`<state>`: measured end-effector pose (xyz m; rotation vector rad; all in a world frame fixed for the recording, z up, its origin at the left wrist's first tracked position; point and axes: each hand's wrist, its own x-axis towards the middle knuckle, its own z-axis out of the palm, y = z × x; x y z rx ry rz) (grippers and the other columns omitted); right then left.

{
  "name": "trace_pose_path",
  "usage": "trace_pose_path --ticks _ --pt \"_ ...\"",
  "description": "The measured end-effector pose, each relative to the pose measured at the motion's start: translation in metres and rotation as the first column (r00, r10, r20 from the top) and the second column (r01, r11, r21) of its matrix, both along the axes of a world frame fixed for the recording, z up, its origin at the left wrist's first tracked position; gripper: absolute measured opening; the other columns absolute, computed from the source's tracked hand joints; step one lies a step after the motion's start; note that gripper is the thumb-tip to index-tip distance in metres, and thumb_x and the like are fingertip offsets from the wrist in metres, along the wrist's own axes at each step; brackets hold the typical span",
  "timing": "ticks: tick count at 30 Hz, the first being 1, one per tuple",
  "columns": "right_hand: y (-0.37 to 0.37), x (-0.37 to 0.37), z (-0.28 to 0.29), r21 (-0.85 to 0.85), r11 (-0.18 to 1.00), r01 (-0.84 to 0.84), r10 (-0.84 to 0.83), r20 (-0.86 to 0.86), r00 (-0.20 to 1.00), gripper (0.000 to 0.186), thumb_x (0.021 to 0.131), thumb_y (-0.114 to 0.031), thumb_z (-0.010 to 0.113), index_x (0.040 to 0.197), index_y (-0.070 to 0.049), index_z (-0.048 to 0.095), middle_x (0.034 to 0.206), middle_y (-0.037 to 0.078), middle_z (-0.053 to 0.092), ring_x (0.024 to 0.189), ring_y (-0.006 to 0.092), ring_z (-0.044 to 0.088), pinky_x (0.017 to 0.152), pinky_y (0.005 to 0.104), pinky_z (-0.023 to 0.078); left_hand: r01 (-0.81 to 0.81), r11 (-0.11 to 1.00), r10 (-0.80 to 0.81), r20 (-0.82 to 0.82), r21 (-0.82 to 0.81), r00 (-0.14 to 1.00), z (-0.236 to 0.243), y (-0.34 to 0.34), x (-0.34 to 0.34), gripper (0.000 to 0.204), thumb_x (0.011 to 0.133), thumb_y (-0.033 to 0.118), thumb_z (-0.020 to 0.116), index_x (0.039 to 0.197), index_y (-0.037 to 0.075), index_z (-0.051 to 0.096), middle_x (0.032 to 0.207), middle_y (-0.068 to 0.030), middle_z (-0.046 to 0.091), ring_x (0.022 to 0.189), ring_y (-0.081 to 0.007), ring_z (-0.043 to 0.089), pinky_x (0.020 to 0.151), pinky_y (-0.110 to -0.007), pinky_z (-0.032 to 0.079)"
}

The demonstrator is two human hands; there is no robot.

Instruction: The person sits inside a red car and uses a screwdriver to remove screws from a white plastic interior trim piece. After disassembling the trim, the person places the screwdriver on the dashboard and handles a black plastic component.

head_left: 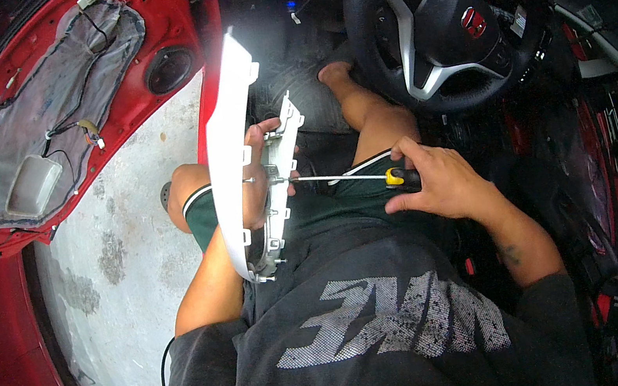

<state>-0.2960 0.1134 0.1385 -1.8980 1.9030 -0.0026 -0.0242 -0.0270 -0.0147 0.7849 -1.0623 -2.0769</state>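
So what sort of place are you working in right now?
Most likely the driver's seat of a car with its door open, perhaps in a garage or driveway. The steering wheel is just ahead, the red door stands stripped of its inner panel, and bare concrete floor shows beside the seat.

Two hands were in view: the left hand [260,180] at the frame's centre and the right hand [437,179] just right of it. There was one screwdriver [358,177], one white trim panel [229,157], one steering wheel [435,25] at upper right, and one red door [40,136] at upper left.
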Motion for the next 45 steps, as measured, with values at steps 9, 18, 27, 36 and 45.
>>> trace_pose_path --ticks 9,18,27,36,45 --pt "0.002 -0.007 -0.005 -0.136 0.981 -0.137 0.111 -0.187 0.976 0.042 0.099 -0.042 0.073 0.116 -0.003 0.069 0.109 0.019 0.073 0.102 0.0429 0.072 0.086 0.0533 0.056 -0.032 0.999 0.032 -0.011 0.017 0.999 0.005 0.002 0.000 0.084 0.110 0.074 0.033 0.156 0.005 0.045 0.109 -0.0129 0.069 0.073 -0.0152 0.069 0.054 -0.025 0.061" --pt "0.001 -0.006 0.000 -0.075 0.993 -0.091 0.092 0.009 0.996 0.037 0.097 -0.033 0.075 0.119 -0.004 0.069 0.105 0.020 0.072 0.100 0.0440 0.072 0.085 0.0541 0.054 -0.025 1.000 0.024 0.025 0.011 0.999 0.005 0.003 0.001 0.080 0.112 0.071 0.032 0.155 0.005 0.047 0.107 -0.0111 0.069 0.072 -0.0153 0.069 0.055 -0.025 0.060" --pt "0.000 0.008 0.006 -0.054 0.998 -0.017 0.012 -0.094 0.996 0.041 0.097 -0.035 0.076 0.126 -0.007 0.067 0.103 0.016 0.073 0.101 0.0420 0.071 0.088 0.0523 0.053 -0.036 0.999 0.035 0.032 0.033 0.999 0.006 0.003 0.001 0.080 0.111 0.072 0.035 0.155 0.006 0.047 0.108 -0.0115 0.070 0.072 -0.0156 0.069 0.055 -0.026 0.060" --pt "-0.003 -0.009 0.002 -0.203 0.958 -0.202 0.157 -0.216 0.964 0.034 0.096 -0.034 0.077 0.116 -0.008 0.067 0.103 0.016 0.070 0.099 0.0433 0.070 0.083 0.0537 0.055 -0.039 0.999 0.039 0.013 0.027 0.999 0.000 -0.001 0.002 0.084 0.109 0.075 0.037 0.155 0.006 0.046 0.111 -0.0137 0.071 0.072 -0.0149 0.068 0.053 -0.026 0.060" --pt "-0.006 -0.006 0.006 -0.127 0.984 -0.122 0.126 0.023 0.992 0.027 0.094 -0.028 0.078 0.108 -0.006 0.070 0.105 0.016 0.067 0.099 0.0433 0.070 0.083 0.0531 0.055 -0.070 0.997 0.068 0.037 0.044 0.997 0.003 -0.001 0.004 0.084 0.109 0.075 0.036 0.156 0.005 0.047 0.115 -0.0162 0.072 0.071 -0.0165 0.068 0.055 -0.026 0.060"
